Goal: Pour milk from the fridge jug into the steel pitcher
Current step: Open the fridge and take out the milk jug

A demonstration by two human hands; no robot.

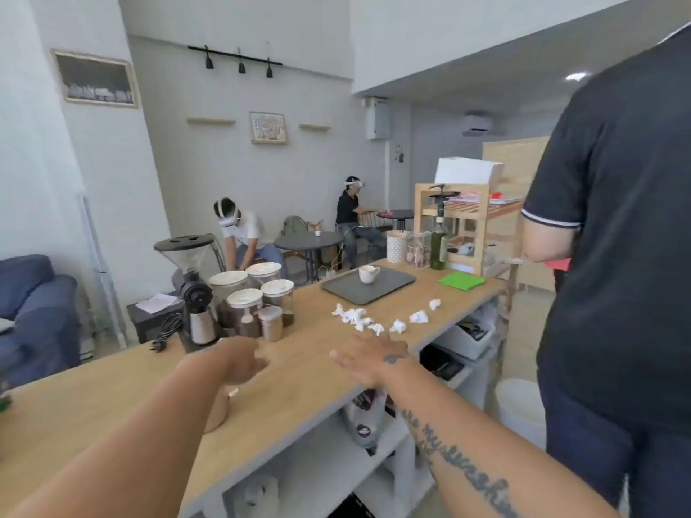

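Observation:
A metal cup-shaped vessel (218,410), which may be the steel pitcher, stands on the wooden counter (112,398); my left forearm hides most of it. No milk jug or fridge shows in the head view. My left hand (241,362) hovers over the counter beyond that vessel, fingers loosely bent and holding nothing. My right hand (368,358) is stretched out flat near the counter's right edge, fingers spread and empty.
A coffee grinder (190,289) and several lidded jars (254,297) stand just past my left hand. Crumpled tissues (374,319), a grey tray (392,289) with a white cup (368,274) and a green cloth (461,280) lie further along. A person in a dark shirt (617,256) stands close on the right.

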